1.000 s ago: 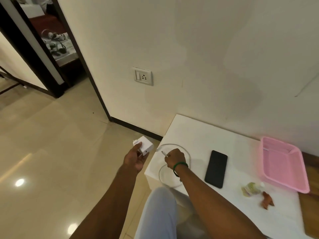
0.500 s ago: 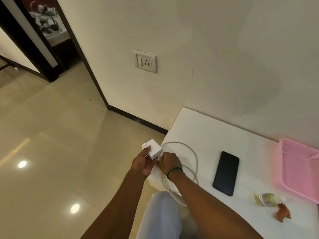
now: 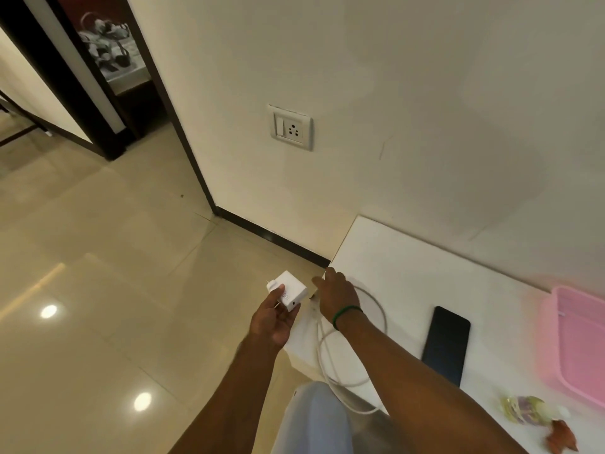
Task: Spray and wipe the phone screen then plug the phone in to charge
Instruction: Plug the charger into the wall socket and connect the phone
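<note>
Head view, left hand (image 3: 274, 322) gripping charger (image 3: 289, 293); right hand (image 3: 337, 298) pinching cable (image 3: 319, 342) just beside; phone (image 3: 447, 344) farther right

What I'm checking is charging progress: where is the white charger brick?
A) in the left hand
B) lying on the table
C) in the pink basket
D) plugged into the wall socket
A: the left hand grips the charger brick beside the table, apart from the wall socket.

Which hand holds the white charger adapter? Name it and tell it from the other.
The left hand grips the charger adapter beside the table; the right hand, with the green wristband, is at the white cable.
</note>
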